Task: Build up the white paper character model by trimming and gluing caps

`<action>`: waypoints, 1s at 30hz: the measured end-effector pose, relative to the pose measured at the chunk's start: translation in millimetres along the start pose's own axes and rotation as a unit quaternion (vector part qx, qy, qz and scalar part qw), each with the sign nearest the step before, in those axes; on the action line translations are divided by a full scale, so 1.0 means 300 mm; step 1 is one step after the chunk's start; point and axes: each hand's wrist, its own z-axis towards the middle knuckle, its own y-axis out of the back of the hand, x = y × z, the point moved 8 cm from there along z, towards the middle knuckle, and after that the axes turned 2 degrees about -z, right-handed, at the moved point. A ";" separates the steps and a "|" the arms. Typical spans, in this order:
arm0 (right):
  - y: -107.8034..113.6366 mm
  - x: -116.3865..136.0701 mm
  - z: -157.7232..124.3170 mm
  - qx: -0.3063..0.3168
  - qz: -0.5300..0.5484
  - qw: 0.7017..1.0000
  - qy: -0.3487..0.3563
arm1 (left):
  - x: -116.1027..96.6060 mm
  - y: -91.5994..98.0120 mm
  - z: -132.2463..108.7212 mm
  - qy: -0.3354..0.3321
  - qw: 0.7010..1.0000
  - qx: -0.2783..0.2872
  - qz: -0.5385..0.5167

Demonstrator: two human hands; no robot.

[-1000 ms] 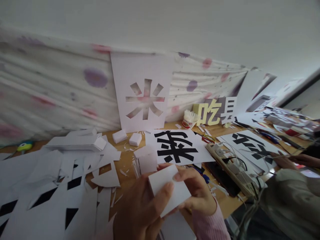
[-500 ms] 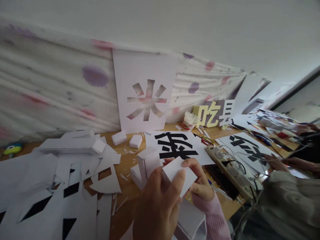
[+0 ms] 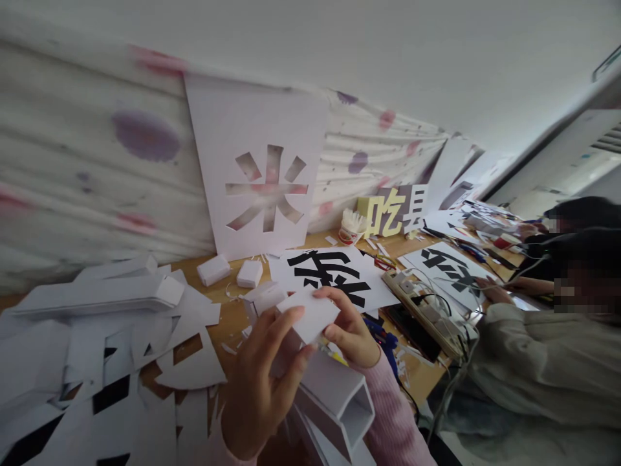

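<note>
A small white foam-board box (image 3: 309,315) is held up over the table in both hands. My left hand (image 3: 262,382) grips its left side, fingertips on the top face and thumb at the near edge. The fingers of my right hand (image 3: 350,329) are closed on its right corner. Below them lies a longer hollow white box (image 3: 334,388), its open end facing right. Behind my hands is a white sheet with a black printed character (image 3: 330,275). Just right of my right wrist lies a blue glue gun (image 3: 387,341), partly hidden by my arm.
White board scraps (image 3: 116,362) pile up on the left. Two small white blocks (image 3: 213,270) stand near the propped cut-out board (image 3: 204,155). A power strip (image 3: 422,317) with cables lies on the right, beside a seated co-worker (image 3: 533,362).
The view has swung to the right, so things appear further left and more of the co-worker shows. My left thumb has moved from the box's top to its near edge.
</note>
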 end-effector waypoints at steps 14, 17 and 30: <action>0.639 -0.067 -0.634 -0.512 -0.449 0.725 -0.102 | 0.067 0.031 -0.035 0.027 0.998 -0.022 -0.060; 0.691 -0.147 -0.670 -0.507 -0.435 0.730 -0.140 | 0.074 0.044 -0.043 0.051 0.997 -0.038 -0.053; 0.662 -0.201 -0.530 -0.408 -0.446 0.776 -0.181 | 0.072 0.043 -0.068 0.166 0.950 -0.165 -0.206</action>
